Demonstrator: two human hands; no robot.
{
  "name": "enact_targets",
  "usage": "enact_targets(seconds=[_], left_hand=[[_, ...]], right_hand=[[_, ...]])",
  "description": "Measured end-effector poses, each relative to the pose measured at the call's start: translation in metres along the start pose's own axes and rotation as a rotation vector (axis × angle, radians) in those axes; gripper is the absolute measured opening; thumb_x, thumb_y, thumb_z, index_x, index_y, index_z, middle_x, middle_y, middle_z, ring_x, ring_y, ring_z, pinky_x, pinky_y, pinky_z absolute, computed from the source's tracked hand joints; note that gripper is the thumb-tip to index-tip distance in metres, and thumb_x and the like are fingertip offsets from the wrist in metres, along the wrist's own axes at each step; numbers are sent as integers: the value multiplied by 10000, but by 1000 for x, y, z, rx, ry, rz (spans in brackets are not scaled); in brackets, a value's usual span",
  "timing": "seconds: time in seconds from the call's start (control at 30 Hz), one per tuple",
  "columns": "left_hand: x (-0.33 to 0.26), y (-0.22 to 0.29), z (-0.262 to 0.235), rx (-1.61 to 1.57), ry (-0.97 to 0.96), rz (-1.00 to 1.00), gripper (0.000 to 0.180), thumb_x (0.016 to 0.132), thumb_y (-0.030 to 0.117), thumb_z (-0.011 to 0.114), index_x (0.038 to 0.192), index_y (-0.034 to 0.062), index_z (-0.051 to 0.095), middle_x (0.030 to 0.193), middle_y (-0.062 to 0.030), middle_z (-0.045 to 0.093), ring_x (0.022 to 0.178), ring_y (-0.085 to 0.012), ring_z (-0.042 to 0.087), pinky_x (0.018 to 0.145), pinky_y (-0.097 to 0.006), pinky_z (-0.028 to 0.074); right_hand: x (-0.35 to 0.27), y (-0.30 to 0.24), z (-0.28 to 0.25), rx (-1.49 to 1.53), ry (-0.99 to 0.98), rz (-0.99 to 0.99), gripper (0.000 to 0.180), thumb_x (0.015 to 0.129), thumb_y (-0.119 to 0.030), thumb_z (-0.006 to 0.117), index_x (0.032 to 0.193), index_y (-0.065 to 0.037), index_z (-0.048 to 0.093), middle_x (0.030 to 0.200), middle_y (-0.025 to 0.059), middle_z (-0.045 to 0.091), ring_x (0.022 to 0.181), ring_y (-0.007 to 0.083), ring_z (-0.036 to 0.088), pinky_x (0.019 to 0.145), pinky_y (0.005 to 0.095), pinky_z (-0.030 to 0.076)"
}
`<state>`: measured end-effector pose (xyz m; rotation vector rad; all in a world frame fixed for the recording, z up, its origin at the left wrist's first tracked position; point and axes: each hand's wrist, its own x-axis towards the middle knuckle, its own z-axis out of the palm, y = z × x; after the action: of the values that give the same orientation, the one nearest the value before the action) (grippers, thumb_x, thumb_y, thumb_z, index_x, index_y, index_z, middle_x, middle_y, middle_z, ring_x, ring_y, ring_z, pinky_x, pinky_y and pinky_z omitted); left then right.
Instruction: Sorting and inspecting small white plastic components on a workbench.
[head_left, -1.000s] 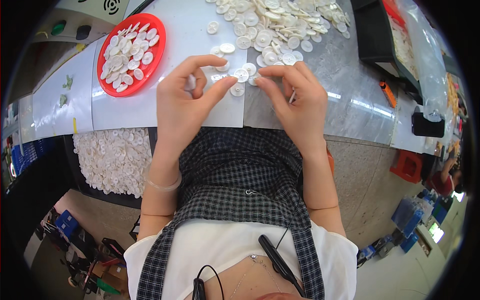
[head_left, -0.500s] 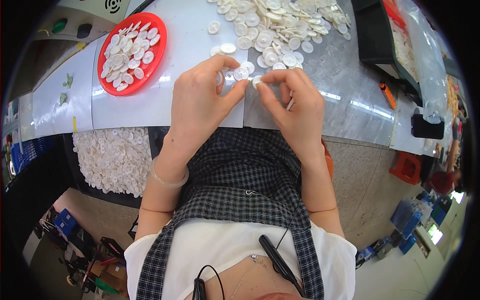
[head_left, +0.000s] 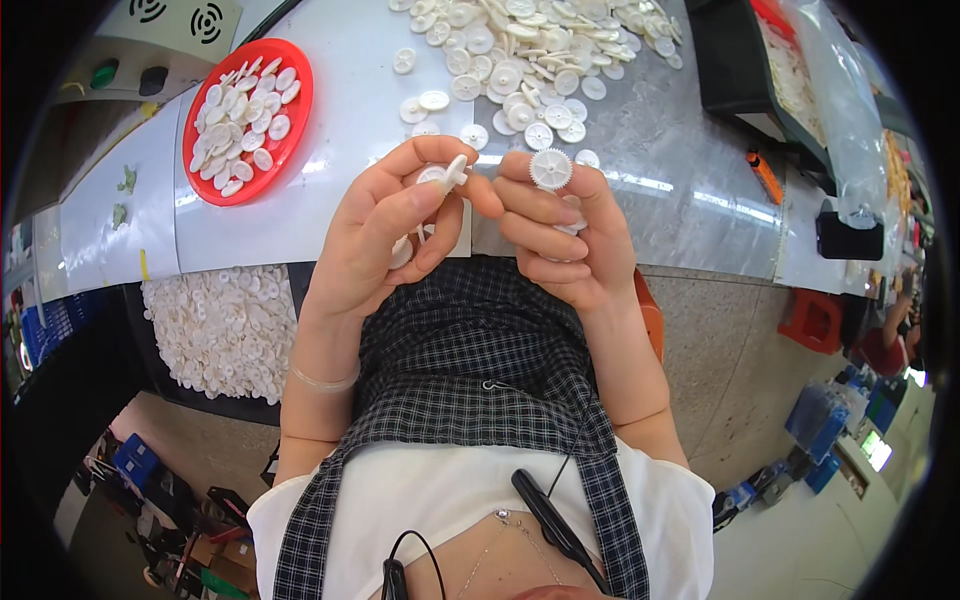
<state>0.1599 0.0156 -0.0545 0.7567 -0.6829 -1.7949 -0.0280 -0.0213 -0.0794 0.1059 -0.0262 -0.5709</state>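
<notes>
- White plastic gears are the work in hand: the left hand (head_left: 385,235) pinches a small white gear piece (head_left: 452,172) between thumb and forefinger, raised above the near edge of the table (head_left: 640,215).
- Its other fingers curl closed over more white pieces (head_left: 402,252) tucked against the palm; how many I cannot tell.
- Just to the right, the right hand (head_left: 560,235) grips a toothed white gear wheel (head_left: 550,168) at its fingertips, fingers folded in tight beneath it.
- Gear piece and gear wheel sit close side by side but apart, not yet joined as far as the view shows.
- Far on the table lies a loose heap of white gears (head_left: 525,60), large and spread wide, so much stock appears unhandled.
- To the far left stands a red tray (head_left: 205,165), round, with a layer of white discs (head_left: 245,115) covering most of it; I judge these to be sorted or finished pieces, though that cannot be confirmed.
- Below the table edge on the left, a bin of white parts (head_left: 215,325) is filled across its whole visible surface.
- My estimate: the job is mid-run, with one pair being worked now and the heap still to go.
</notes>
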Motion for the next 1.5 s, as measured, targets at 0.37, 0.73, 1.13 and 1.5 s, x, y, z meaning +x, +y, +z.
enact_targets(seconds=[0.37,0.73,1.13,1.5], left_hand=[[-6,-6,2,314,92,51,300,871,39,613,1154,36,515,901,-10,639,555,33,423,440,-113,300],[-4,-12,-3,320,69,82,332,867,56,636,1153,22,471,907,-78,623,488,16,378,394,-128,273],[-3,15,-38,-162,47,318,197,919,223,488,1012,50,475,987,-98,535,619,-73,395,402,-157,268],[12,9,-19,1195,524,429,171,780,82,741,947,75,711,558,34,353,493,-42,319,457,-223,248]], right_hand=[[1,1,-1,50,-18,5,220,985,-246,424,1007,-27,427,722,2,392,523,65,387,339,162,330],[-1,6,17,-600,51,-231,248,966,-276,430,993,-30,446,763,35,457,496,63,386,354,161,339],[12,9,11,-2012,393,-635,114,891,-134,628,933,-28,622,746,-2,586,575,97,516,505,221,417],[21,27,16,-2533,579,-496,136,848,-157,668,901,-66,582,803,32,614,604,177,604,553,308,470]])
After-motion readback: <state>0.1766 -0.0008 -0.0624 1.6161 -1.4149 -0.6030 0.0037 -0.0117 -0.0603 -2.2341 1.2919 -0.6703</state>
